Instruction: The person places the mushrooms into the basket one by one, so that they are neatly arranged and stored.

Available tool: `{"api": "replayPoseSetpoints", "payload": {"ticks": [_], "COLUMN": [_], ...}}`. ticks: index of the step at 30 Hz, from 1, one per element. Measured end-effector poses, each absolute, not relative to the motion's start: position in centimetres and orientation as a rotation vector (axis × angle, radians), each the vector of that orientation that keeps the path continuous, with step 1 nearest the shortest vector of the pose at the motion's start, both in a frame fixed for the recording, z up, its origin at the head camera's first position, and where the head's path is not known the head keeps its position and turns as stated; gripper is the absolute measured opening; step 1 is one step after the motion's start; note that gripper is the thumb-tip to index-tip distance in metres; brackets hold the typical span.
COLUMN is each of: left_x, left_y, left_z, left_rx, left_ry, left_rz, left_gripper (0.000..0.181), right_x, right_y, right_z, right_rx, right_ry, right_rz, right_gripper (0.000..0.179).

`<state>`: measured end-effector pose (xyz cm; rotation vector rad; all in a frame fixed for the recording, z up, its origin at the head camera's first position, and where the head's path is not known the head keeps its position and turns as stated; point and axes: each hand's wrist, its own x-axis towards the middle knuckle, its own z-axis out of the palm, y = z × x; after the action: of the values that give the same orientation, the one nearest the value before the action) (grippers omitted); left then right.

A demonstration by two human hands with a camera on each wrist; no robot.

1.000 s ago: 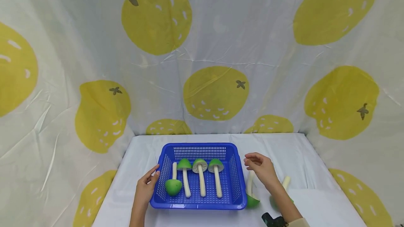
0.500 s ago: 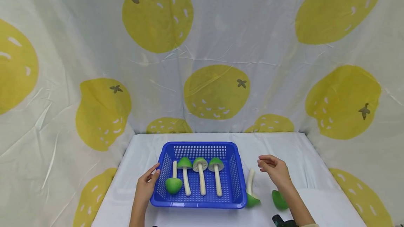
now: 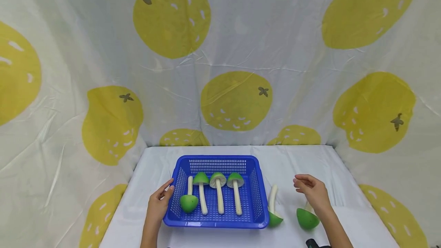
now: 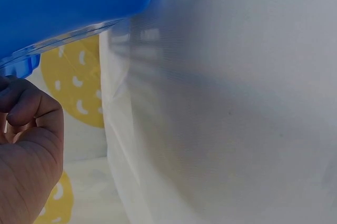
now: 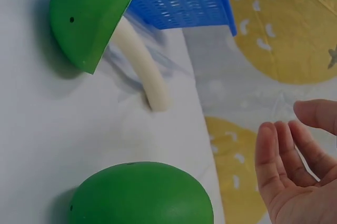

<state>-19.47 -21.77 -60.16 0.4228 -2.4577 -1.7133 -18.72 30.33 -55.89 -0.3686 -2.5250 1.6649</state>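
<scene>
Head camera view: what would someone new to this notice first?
Probably the big yellow fruit printed on the cloth backdrop, which fills most of the view. Next comes the blue basket, low in the middle, holding four green-capped mushrooms, with two more mushrooms to its right on the white-covered table. The left hand is at the basket's left side; the right hand, holding nothing, is near the outer mushroom.

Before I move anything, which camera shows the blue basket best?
The head view: it shows nearly the whole rim of the blue plastic basket and four green-capped mushrooms inside. The left wrist view catches only part of its side; the right wrist view, only a perforated section.
</scene>
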Motion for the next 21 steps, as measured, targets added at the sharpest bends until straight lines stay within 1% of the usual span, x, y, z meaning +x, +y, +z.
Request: {"api": "replayPoseSetpoints", "payload": {"ticks": [4, 12, 17, 21], "left_x": [-19.5, -19.5, -19.6, -19.6], "left_y": [-21.8, -21.9, -22.0, -22.1], "left_z": [-60.2, -60.4, -60.5, -60.7], "left_rx": [0.423, 0.438, 0.421, 0.431], "left_ry": [-2.45, -2.461, -2.464, -2.469], "left_rz": [-1.717, -1.743, -1.742, -1.722], "left_gripper": [0.046, 0.044, 0.045, 0.046], "right_x": [-18.7, -18.1, -17.9, -17.3], "right_y": [30.8, 32.0, 32.6, 33.1], "right_z": [-55.9, -56.7, -57.4, -57.9], "right_rx": [-0.393, -0.397, -0.441, -0.514], "right_ry": [-2.506, -2.499, -2.533, -2.576], "right_rz": [1.671, 1.658, 1.63, 1.606], "right_gripper": [0.044, 0.042, 0.05, 0.052]}}
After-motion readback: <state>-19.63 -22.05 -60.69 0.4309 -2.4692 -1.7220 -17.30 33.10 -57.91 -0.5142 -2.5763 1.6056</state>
